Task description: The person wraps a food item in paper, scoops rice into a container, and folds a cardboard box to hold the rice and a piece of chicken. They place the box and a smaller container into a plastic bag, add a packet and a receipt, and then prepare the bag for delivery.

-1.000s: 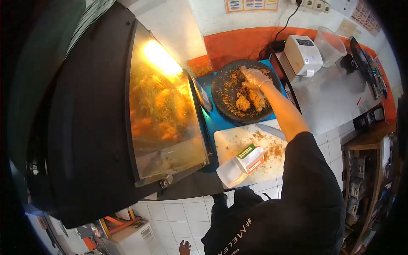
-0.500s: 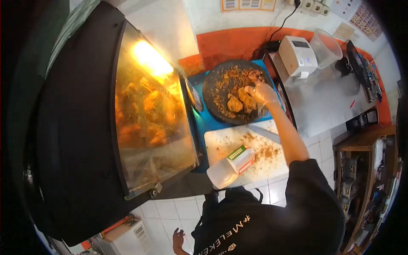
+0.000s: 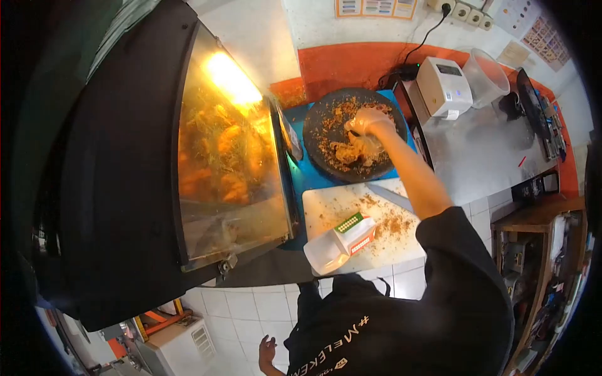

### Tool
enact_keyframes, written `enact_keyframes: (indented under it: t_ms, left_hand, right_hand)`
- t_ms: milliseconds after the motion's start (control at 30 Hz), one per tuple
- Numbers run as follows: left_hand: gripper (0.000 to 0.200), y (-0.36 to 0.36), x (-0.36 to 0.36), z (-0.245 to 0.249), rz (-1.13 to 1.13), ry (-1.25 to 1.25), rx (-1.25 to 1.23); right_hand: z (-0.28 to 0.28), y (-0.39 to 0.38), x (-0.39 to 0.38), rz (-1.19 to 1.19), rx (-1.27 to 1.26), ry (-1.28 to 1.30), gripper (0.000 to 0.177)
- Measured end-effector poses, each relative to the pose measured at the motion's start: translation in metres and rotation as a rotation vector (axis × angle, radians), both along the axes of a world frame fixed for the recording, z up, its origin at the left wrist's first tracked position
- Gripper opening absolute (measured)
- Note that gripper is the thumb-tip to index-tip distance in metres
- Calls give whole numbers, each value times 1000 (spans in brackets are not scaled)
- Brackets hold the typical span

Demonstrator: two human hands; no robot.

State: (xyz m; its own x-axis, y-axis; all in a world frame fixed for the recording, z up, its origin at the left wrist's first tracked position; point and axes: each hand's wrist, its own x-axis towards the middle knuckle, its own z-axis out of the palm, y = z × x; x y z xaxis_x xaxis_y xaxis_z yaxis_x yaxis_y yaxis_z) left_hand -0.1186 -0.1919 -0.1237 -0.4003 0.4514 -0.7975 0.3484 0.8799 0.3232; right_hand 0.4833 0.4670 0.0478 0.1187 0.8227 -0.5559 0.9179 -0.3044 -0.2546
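Observation:
My right hand [image 3: 371, 121], in a thin clear plastic glove, reaches into a round dark stone mortar [image 3: 318, 164]. Its fingers are curled down among brown crumbs; whatever they hold is hidden under the hand. Just below the fingers lie pieces of fried chicken [image 3: 349, 152]. My left hand [image 3: 268, 349] hangs low beside my body, bare, fingers loosely bent and apart, holding nothing. Between the mortar and my body is a white cutting board [image 3: 323, 210] strewn with crumbs. A paper food box [image 3: 332, 244] lies on it, and a knife [image 3: 390, 197] rests along its far edge.
A lit glass display case [image 3: 235, 163] full of fried chicken stands close on the left. To the right, a metal counter [image 3: 470, 156] carries a white printer [image 3: 444, 86], a clear plastic tub [image 3: 486, 78] and a dark screen [image 3: 533, 103]. Wooden shelves [image 3: 523, 222] stand at lower right.
My right hand has moved left and slightly away from me within the mortar, off the chicken pieces at its right side. My left hand still hangs low.

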Motion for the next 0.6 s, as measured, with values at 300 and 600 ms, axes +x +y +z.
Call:
enact_keyframes:
  t_ms: [300,600]
  left_hand:
    - [59,-13,19,0,129,-58,106]
    - [60,-23,3,-29,-16,-55,51]
  right_hand:
    - [49,-32,-26,-20,76,1,54]
    - [-22,-52,-26,15,281,-15,55]
